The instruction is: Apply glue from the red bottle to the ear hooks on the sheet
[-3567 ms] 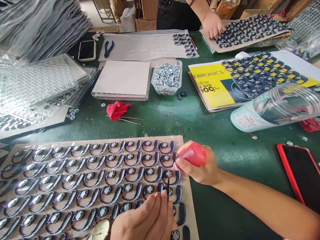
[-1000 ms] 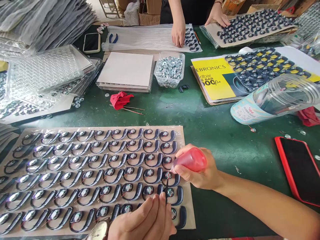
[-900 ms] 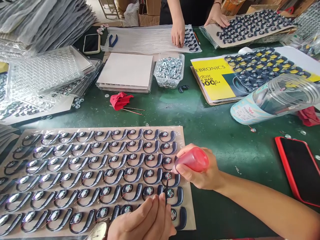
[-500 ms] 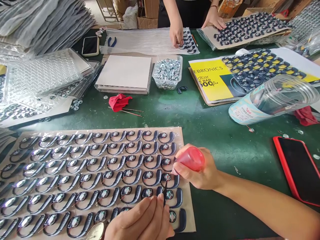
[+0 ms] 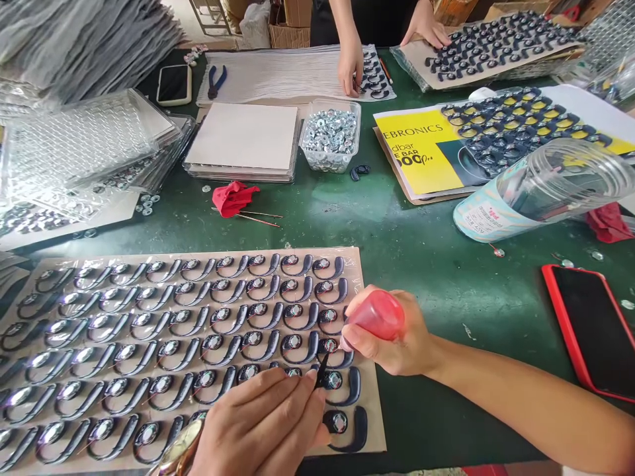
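A cardboard sheet (image 5: 367, 410) in front of me carries several rows of dark ear-hook pieces (image 5: 169, 330) with small round metal speakers in them. My right hand (image 5: 397, 340) grips a red squeeze bottle (image 5: 377, 314), its tip pointing at the hooks at the sheet's right edge. My left hand (image 5: 258, 426), with a wristwatch (image 5: 176, 449), pinches thin black tweezers (image 5: 321, 370) whose tip rests by a speaker in the right-hand column (image 5: 333, 379).
A tub of metal speakers (image 5: 331, 135), a stack of white sheets (image 5: 243, 139), a red cloth (image 5: 231, 197), a tipped clear jar (image 5: 540, 192) and a red phone (image 5: 590, 327) lie on the green table. Another person's hands (image 5: 351, 66) work on trays at the far side.
My left hand has moved up and rolled over the lower rows, and the tweezers now lean to the right. The right hand and bottle stay put. The view has shifted slightly.
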`<state>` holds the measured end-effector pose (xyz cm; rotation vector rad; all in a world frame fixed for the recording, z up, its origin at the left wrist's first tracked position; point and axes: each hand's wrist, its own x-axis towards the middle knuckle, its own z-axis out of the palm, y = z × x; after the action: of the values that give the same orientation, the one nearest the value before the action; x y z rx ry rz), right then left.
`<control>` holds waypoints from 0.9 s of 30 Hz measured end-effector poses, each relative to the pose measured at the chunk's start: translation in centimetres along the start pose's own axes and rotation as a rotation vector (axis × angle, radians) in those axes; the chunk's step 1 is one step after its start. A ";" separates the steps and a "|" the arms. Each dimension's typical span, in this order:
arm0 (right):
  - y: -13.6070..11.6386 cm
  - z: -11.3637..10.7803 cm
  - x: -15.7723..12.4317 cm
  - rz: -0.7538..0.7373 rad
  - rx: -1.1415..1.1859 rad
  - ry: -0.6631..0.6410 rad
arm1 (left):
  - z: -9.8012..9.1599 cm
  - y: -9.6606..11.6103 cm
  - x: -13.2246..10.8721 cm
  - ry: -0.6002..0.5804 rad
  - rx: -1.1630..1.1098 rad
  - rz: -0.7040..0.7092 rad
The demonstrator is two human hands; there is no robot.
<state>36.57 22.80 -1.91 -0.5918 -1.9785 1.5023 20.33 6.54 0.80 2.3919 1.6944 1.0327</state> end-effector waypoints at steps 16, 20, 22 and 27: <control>-1.2 -0.2 -1.8 0.252 0.306 -0.027 | -0.5 0.9 -1.9 -0.003 0.066 0.094; -0.6 0.7 -2.9 0.155 0.289 0.002 | 0.0 3.0 -3.0 -0.037 0.227 0.056; -0.6 1.0 -2.9 0.111 0.238 -0.020 | 0.1 3.5 -3.0 -0.057 0.222 0.029; -1.0 1.0 -2.6 0.020 0.096 -0.050 | 0.2 3.4 -2.5 -0.103 0.338 0.188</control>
<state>37.79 20.14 -1.61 -0.5400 -1.9306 1.6293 22.81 3.12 0.78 2.8020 1.7563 0.6664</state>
